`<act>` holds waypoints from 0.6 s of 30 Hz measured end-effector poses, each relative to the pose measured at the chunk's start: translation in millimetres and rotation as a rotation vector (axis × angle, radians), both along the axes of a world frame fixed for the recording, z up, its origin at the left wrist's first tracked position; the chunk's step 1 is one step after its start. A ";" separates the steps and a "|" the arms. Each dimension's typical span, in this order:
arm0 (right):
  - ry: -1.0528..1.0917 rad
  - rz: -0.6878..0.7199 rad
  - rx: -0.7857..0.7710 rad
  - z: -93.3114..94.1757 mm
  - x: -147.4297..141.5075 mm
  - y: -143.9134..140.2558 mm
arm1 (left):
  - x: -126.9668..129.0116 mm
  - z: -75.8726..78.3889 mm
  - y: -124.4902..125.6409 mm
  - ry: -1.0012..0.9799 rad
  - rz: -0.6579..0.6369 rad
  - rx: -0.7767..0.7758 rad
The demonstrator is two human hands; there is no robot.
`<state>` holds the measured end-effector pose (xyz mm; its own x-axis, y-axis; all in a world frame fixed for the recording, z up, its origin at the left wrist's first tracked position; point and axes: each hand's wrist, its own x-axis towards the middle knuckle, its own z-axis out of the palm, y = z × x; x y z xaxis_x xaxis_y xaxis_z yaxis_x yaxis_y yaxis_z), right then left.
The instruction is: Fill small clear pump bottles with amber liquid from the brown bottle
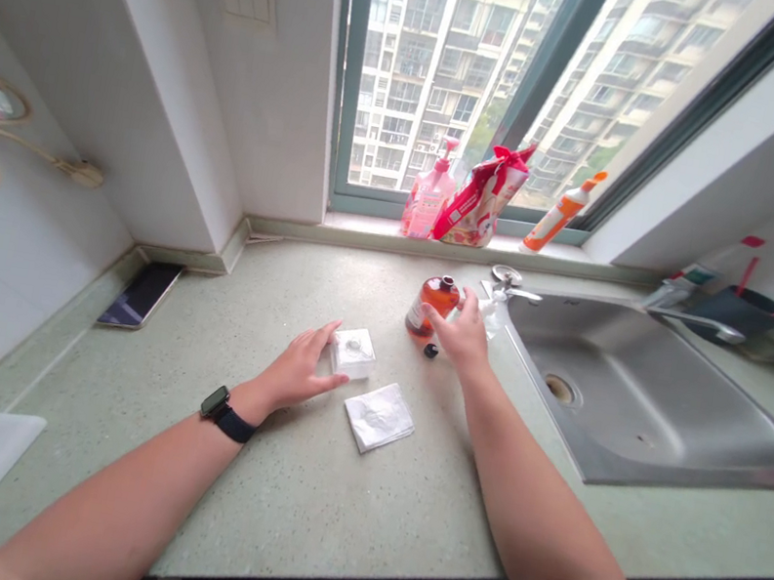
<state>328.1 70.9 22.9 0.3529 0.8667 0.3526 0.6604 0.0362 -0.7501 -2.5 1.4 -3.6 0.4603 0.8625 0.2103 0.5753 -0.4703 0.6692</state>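
My left hand [302,363] rests on the counter with thumb and fingers apart, at the left side of a small clear square box [353,352]. A round shape shows in the top of that box. My right hand [463,334] is at the right side of an upright amber bottle [428,299], thumb across its front and fingers along its right side. The bottle's mouth is uncapped. A small black cap [430,350] lies just in front of it. Nearer to me, a folded white tissue [380,417] lies flat between my forearms.
A steel sink [640,372] with a faucet [700,323] is on the right. By its left corner stands a clear pump bottle [494,314]. On the windowsill are a pink pump bottle [430,198], a red bag [483,202] and an orange-white bottle [559,215]. A phone [141,293] lies left.
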 end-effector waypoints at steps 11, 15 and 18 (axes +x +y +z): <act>-0.146 -0.069 -0.100 -26.4 -4.9 0.2 | 0.4 0.2 0.7 -0.031 0.031 -0.038; -0.148 -0.047 -0.143 -18.5 -9.1 -3.9 | 0.5 2.9 -0.1 -0.051 0.046 -0.076; -0.149 0.013 -0.072 -13.6 -11.0 -7.9 | 0.6 5.0 -1.1 -0.044 0.060 -0.061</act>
<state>317.2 62.9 9.3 0.2898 0.8959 0.3368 0.7643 -0.0048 -0.6448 -2.0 0.3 1.3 0.3988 0.9001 0.1756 0.5711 -0.3936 0.7204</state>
